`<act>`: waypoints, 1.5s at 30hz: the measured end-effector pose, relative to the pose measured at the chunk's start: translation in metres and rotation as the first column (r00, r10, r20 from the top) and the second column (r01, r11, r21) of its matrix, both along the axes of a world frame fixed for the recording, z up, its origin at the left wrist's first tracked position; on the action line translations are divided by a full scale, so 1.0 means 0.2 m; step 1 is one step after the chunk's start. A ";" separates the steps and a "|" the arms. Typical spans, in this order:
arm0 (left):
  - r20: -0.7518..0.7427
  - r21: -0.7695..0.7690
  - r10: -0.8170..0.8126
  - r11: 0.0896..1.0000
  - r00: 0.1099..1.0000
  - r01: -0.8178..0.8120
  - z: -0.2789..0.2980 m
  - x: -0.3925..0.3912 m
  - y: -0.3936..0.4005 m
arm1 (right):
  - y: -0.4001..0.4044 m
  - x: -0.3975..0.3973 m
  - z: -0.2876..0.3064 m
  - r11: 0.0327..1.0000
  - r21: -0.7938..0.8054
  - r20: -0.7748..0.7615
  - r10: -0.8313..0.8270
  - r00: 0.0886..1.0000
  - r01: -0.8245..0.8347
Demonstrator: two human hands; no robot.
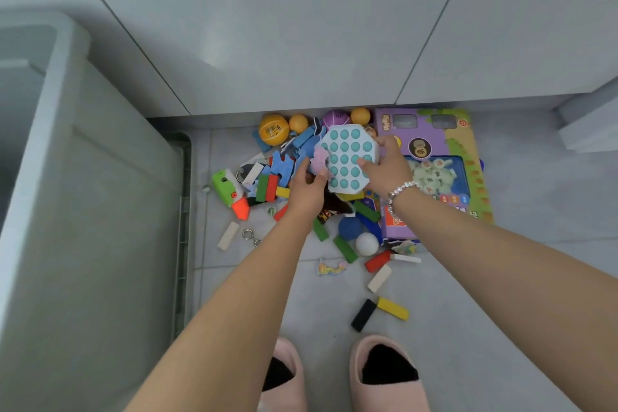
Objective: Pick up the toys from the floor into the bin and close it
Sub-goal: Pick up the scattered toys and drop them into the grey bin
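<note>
Both hands reached down to the toy pile on the floor [485,328]: right hand [389,170] gripped the white pop-it toy [347,157]; left hand [306,189] pinched a pink piece [320,159]. Open grey bin [67,177] stood left, balls [273,129] beyond.

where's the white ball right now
In the head view the white ball lies on the floor right of centre, near the front of the toy pile, touching the dark blue ball and just left of the purple game box.
</note>
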State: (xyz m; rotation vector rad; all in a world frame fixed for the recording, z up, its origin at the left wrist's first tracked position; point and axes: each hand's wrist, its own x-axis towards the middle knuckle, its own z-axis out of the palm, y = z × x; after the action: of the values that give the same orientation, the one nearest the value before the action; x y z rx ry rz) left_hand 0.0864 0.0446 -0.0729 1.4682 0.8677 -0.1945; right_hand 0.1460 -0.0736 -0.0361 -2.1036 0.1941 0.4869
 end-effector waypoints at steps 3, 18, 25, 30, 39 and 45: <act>0.038 0.049 0.019 0.999 0.999 -0.021 0.01 -0.01 0.02 | 0.00 -0.03 -0.01 0.989 0.136 -0.094 -0.052 0.994 0.065; 0.218 -0.018 0.179 0.984 0.959 -0.179 0.22 -0.14 0.08 | 0.08 -0.28 0.09 0.744 0.574 -0.437 -0.075 0.896 0.342; 0.389 0.135 0.201 0.953 0.899 -0.272 0.60 -0.36 0.20 | 0.16 -0.39 0.34 0.893 0.447 -0.139 0.133 0.981 -0.058; 0.518 0.238 0.237 0.883 0.822 -0.404 0.93 -0.58 0.32 | 0.35 -0.50 0.64 0.816 0.546 -0.016 0.237 0.971 -0.190; 0.446 0.271 0.700 0.489 0.558 -0.829 1.15 -1.02 0.67 | 0.64 -0.76 0.89 0.587 0.404 0.215 0.685 0.697 -0.702; 0.156 0.350 0.619 0.694 0.770 -0.629 1.10 -1.06 0.63 | 0.77 -0.87 0.82 0.482 0.302 0.268 0.785 0.559 -0.822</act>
State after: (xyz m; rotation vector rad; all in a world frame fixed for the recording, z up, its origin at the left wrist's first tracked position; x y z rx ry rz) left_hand -0.1249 0.1712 0.1471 1.4320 1.3964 0.5442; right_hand -0.0274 0.0804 0.1273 -1.6781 -0.9605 0.8889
